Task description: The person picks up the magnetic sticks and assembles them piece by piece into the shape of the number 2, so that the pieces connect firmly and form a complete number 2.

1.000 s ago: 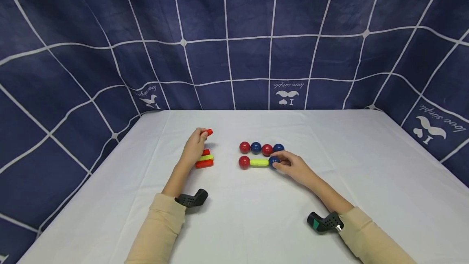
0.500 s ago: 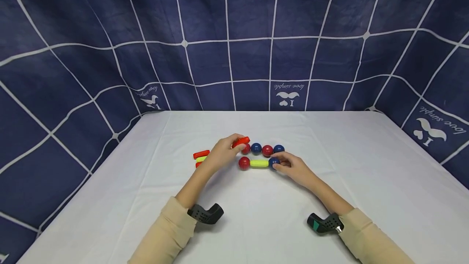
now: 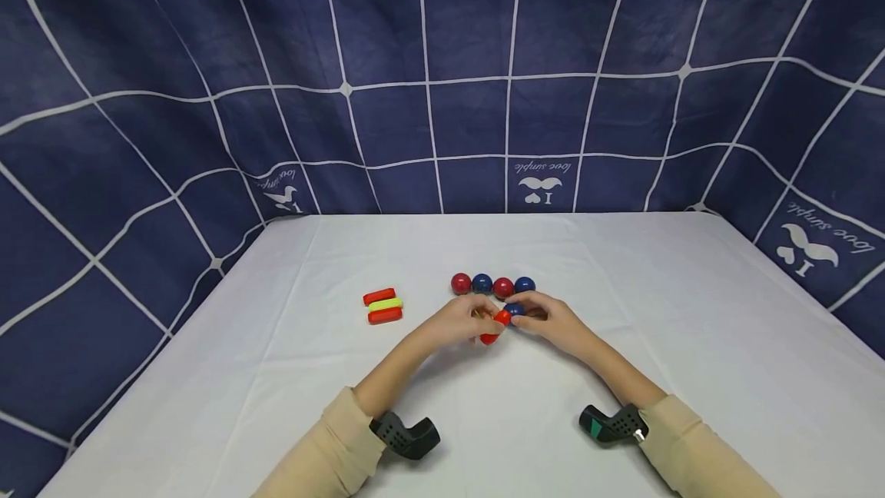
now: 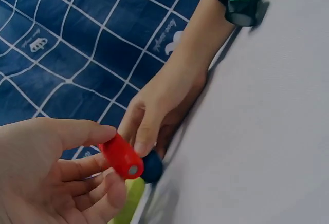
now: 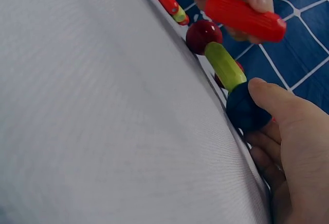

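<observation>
My left hand [image 3: 458, 321] pinches a red rod [image 5: 244, 17] between thumb and fingers. A small grey metal disc shows on the rod's end in the left wrist view. My right hand [image 3: 558, 323] grips a blue ball [image 5: 247, 108] on the table. From that ball a yellow-green rod [image 5: 224, 64] runs to a red ball [image 5: 203, 36], the three joined in a line. In the right wrist view the held red rod is above this line. Its end appears close to the blue ball in the head view; whether they touch I cannot tell.
Behind my hands lies a row of alternating balls, among them a red ball [image 3: 461, 283] and a blue ball [image 3: 525, 284]. To the left, a yellow-green rod [image 3: 385, 304] lies between two red rods [image 3: 385, 316]. A white cloth [image 3: 518, 421] covers the table; a dark blue curtain [image 3: 470, 121] hangs behind.
My left hand has carried the red rod rightward from the rod pile, past the ball row, and down toward the blue ball. My right hand has kept its grip with little movement.
</observation>
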`<state>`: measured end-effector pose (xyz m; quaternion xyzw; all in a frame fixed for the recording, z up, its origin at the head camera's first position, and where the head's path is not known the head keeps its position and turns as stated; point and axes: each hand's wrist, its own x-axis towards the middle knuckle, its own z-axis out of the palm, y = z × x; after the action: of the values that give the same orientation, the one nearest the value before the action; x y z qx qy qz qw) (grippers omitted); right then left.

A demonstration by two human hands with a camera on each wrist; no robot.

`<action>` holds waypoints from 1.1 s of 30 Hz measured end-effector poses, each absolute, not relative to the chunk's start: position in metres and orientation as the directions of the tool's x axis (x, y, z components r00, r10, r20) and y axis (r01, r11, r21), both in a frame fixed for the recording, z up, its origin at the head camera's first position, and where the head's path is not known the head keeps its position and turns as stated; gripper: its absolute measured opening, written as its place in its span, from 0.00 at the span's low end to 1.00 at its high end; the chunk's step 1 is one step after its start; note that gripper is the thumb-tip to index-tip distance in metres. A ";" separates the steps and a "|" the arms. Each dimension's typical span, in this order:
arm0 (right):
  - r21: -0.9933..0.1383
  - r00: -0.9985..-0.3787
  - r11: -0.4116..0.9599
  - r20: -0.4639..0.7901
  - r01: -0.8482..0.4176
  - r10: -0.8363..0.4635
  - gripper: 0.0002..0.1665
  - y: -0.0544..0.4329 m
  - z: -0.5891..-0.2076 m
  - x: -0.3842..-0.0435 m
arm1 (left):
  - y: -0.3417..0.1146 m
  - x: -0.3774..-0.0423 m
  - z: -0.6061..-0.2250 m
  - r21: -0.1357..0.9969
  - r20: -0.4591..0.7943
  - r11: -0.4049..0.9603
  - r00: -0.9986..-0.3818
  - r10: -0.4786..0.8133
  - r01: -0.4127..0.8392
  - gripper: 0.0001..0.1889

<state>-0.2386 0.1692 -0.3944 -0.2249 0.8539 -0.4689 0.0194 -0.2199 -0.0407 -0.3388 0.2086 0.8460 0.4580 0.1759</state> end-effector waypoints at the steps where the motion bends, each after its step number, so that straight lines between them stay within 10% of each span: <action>1: -0.809 -0.895 0.456 0.180 -0.371 -0.409 0.21 0.170 -0.395 -0.238 | -0.039 -0.219 -0.341 0.855 -0.129 0.491 -0.850 0.511 0.166 0.12; 17: -0.822 -0.883 0.427 0.178 -0.376 -0.435 0.21 0.171 -0.395 -0.239 | -0.024 -0.217 -0.372 0.943 -0.300 0.266 -0.854 0.425 -0.199 0.10; 33: -0.838 -0.894 0.418 0.167 -0.351 -0.416 0.20 0.171 -0.394 -0.241 | -0.014 -0.212 -0.380 0.969 -0.243 0.143 -0.901 0.361 -0.203 0.11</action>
<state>-0.2408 0.1709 -0.3941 -0.2279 0.8414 -0.4889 0.0331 -0.2122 -0.0139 -0.3804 0.0542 0.7245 0.6522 0.2162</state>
